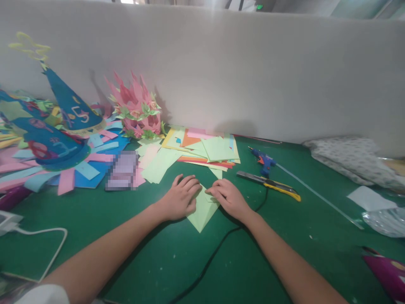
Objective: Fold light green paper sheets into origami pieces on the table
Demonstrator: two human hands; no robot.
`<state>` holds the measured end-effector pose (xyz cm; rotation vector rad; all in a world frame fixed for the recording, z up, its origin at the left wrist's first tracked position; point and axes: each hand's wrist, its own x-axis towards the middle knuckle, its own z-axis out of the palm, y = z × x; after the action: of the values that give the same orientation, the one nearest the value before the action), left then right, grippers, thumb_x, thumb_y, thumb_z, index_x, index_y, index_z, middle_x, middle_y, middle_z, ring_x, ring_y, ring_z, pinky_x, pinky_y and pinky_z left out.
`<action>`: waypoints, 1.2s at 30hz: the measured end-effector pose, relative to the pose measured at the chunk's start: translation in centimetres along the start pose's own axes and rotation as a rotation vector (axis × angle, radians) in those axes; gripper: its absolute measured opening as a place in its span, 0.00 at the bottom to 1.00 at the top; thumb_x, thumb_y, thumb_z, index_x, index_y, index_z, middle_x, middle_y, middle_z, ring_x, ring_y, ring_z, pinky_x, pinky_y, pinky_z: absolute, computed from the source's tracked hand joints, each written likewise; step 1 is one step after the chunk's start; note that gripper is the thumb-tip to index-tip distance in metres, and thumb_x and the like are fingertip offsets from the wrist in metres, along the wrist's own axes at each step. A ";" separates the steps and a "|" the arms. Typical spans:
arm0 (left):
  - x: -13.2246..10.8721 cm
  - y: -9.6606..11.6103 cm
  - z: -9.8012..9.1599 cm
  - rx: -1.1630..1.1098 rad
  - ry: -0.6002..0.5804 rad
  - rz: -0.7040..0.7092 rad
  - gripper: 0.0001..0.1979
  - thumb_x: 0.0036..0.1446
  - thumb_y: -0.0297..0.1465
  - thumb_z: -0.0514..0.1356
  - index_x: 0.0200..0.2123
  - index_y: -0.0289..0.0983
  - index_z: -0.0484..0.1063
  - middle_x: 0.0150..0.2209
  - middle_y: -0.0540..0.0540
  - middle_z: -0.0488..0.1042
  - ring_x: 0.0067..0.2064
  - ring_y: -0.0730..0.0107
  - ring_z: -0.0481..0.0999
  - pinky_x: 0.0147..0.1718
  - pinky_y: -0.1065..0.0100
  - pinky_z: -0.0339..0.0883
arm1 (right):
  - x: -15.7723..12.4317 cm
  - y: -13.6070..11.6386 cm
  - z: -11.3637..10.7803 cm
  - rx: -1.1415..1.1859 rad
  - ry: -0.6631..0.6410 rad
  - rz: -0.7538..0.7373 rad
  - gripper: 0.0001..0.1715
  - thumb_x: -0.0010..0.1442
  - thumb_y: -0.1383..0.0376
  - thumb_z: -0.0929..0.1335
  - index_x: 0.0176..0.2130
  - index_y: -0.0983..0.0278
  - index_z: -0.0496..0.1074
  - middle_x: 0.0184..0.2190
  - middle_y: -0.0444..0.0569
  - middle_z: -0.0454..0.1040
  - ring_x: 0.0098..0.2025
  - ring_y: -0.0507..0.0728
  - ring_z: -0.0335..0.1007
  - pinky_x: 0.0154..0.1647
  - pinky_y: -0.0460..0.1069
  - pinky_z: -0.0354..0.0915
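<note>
A light green sheet of paper point(201, 216), folded with a corner pointing toward me, lies on the green table in front of me. My left hand point(181, 198) rests over its left side, fingers stretched out and lying flat. On the right side, my right hand point(228, 198) has its fingers curled together at a small folded flap of the paper. The fingertips cover part of that fold. Just beyond the hands are loose light green sheets point(163, 164) and a stack of coloured paper point(218, 148).
A yellow utility knife point(283, 190) and a blue glue gun point(264, 160) lie right, with a clear glue stick point(316, 194). Blue paper cone hats point(71, 103) and a pink paper crown point(136, 107) stand left. A black cable point(218, 249) crosses the table.
</note>
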<state>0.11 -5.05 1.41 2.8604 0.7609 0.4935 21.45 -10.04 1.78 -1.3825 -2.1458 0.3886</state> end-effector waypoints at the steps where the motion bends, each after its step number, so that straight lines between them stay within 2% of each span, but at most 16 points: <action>1: 0.0 0.0 0.0 0.003 -0.001 0.000 0.19 0.55 0.27 0.50 0.51 0.38 0.63 0.52 0.43 0.67 0.60 0.58 0.58 0.60 0.52 0.41 | 0.0 0.0 0.0 -0.021 -0.004 -0.016 0.22 0.67 0.61 0.56 0.36 0.63 0.76 0.32 0.49 0.70 0.37 0.55 0.65 0.39 0.51 0.60; 8: 0.0 0.0 -0.1 0.013 -0.007 -0.009 0.19 0.55 0.28 0.50 0.50 0.39 0.64 0.52 0.43 0.66 0.60 0.56 0.56 0.59 0.52 0.42 | 0.1 0.4 0.3 -0.068 -0.022 -0.077 0.13 0.64 0.63 0.62 0.38 0.64 0.74 0.33 0.49 0.71 0.37 0.55 0.63 0.40 0.51 0.59; 13: 0.1 0.0 -0.3 0.002 -0.014 -0.006 0.17 0.56 0.28 0.50 0.50 0.39 0.63 0.52 0.42 0.66 0.60 0.57 0.56 0.59 0.52 0.41 | 0.2 0.6 0.4 -0.056 -0.014 -0.088 0.10 0.64 0.65 0.63 0.37 0.64 0.73 0.33 0.49 0.71 0.37 0.55 0.63 0.41 0.52 0.60; 15: 0.1 0.0 -0.6 -0.027 -0.038 0.009 0.16 0.58 0.33 0.51 0.51 0.39 0.63 0.52 0.41 0.65 0.58 0.57 0.58 0.57 0.52 0.45 | 0.3 0.4 0.3 -0.055 0.000 -0.101 0.09 0.63 0.65 0.63 0.37 0.63 0.72 0.34 0.50 0.71 0.38 0.56 0.64 0.41 0.52 0.60; 19: 0.2 -0.3 -0.9 -0.103 -0.092 0.018 0.25 0.56 0.45 0.56 0.53 0.39 0.61 0.53 0.40 0.64 0.54 0.54 0.62 0.52 0.54 0.54 | 0.3 0.0 0.1 -0.024 -0.025 -0.182 0.09 0.64 0.68 0.61 0.39 0.61 0.71 0.41 0.51 0.72 0.44 0.56 0.65 0.47 0.53 0.60; 21: 0.2 -0.4 -0.9 -0.149 -0.079 0.009 0.26 0.55 0.44 0.57 0.54 0.38 0.60 0.53 0.40 0.65 0.54 0.55 0.62 0.52 0.55 0.55 | 0.3 -0.1 0.0 0.002 -0.056 -0.217 0.10 0.64 0.69 0.60 0.39 0.61 0.70 0.42 0.50 0.73 0.46 0.56 0.65 0.48 0.54 0.61; 24: 0.2 -0.7 -0.6 -0.242 0.004 -0.015 0.23 0.56 0.36 0.57 0.54 0.38 0.60 0.51 0.40 0.65 0.53 0.58 0.64 0.53 0.58 0.58 | 0.3 -0.1 -0.1 0.002 -0.080 -0.223 0.11 0.64 0.70 0.60 0.39 0.61 0.70 0.41 0.51 0.73 0.45 0.56 0.65 0.47 0.54 0.62; 27: 0.3 -1.1 -0.3 -0.359 0.084 -0.082 0.17 0.57 0.29 0.54 0.50 0.37 0.62 0.46 0.41 0.68 0.44 0.66 0.69 0.43 0.65 0.66 | 0.2 0.0 -0.4 -0.005 -0.089 -0.232 0.11 0.63 0.70 0.59 0.38 0.61 0.70 0.40 0.51 0.73 0.44 0.57 0.66 0.46 0.55 0.62; 30: 0.3 -1.5 -0.1 -0.404 0.147 -0.217 0.12 0.57 0.29 0.52 0.46 0.37 0.64 0.37 0.46 0.69 0.32 0.72 0.68 0.34 0.69 0.66 | 0.1 0.2 -0.4 -0.003 -0.083 -0.242 0.12 0.62 0.71 0.59 0.38 0.62 0.70 0.37 0.51 0.73 0.43 0.57 0.65 0.46 0.55 0.61; 36: 0.4 -2.0 0.0 -0.442 0.205 -0.406 0.11 0.55 0.29 0.55 0.43 0.37 0.65 0.30 0.51 0.66 0.27 0.75 0.65 0.28 0.71 0.64 | 0.0 0.2 0.2 -0.049 -0.058 -0.177 0.13 0.64 0.70 0.59 0.41 0.62 0.70 0.37 0.52 0.72 0.42 0.57 0.65 0.44 0.53 0.62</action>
<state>-0.50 -3.10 1.04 2.2009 1.0757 0.7846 21.47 -9.90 1.54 -1.2086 -2.3170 0.3129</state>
